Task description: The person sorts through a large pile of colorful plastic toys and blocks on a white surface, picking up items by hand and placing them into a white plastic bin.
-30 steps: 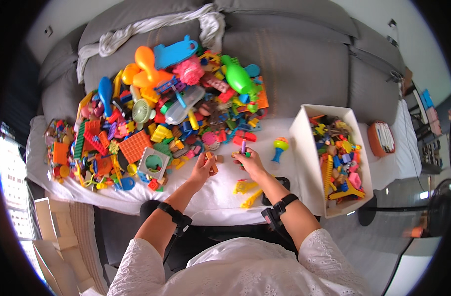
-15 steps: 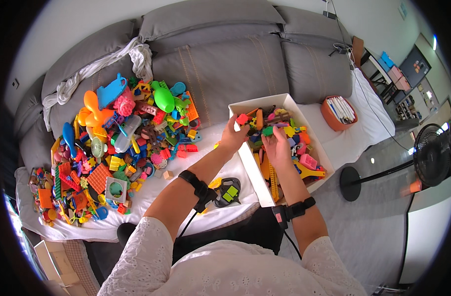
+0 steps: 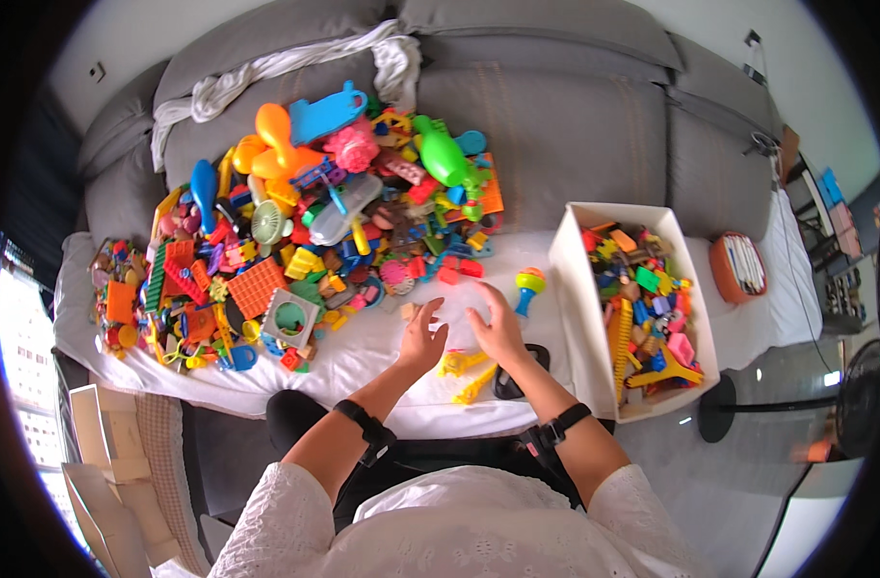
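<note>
Loosely spread and seemingly empty, the left hand (image 3: 422, 341) sits mid-frame just beside a block (image 3: 408, 311), the right hand (image 3: 498, 330) near a rattle (image 3: 529, 281). Toys (image 3: 647, 278) already fill much of the box (image 3: 584, 308) at right; judging by the larger heap (image 3: 254, 287) at left, most remain outside. Lower layers of both are hidden, and the fingertips blur.

And here you are in a white short-sleeved blouse (image 3: 478, 539) of eyelet cloth, tiny openwork motifs dotted across the front. Look at those loose, patterned sleeves, the left sleeve (image 3: 276, 520) and the right sleeve (image 3: 642, 511) both ending in a decorative edge! Round your left forearm (image 3: 326, 441) runs a black band (image 3: 355, 414) with a small, boxy black module (image 3: 377, 447); your right forearm (image 3: 599, 448) wears a matching black strap (image 3: 575, 416) and dark boxy unit (image 3: 540, 441). Below, you're in black trousers (image 3: 295, 412).
</note>
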`<state>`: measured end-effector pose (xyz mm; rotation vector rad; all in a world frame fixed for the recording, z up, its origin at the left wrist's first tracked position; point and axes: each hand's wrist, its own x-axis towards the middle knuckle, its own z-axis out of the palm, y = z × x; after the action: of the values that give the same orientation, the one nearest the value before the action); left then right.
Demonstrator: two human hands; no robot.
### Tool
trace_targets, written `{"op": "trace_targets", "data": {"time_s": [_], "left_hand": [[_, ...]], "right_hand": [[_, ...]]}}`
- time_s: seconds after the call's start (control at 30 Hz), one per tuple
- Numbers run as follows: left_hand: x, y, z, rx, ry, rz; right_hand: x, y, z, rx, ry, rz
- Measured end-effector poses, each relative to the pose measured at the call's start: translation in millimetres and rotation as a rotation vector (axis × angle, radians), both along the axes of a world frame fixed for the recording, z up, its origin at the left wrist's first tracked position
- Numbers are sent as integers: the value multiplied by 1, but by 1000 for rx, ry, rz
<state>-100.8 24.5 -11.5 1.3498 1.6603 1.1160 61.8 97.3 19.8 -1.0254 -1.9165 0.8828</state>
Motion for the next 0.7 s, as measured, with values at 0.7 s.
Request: {"op": "trace_targets", "data": {"time_s": [0.7], "left_hand": [[-55, 31, -15, -6, 449, -137]], "right_hand": [[-84, 44, -63, 20, -275, 56]]}}
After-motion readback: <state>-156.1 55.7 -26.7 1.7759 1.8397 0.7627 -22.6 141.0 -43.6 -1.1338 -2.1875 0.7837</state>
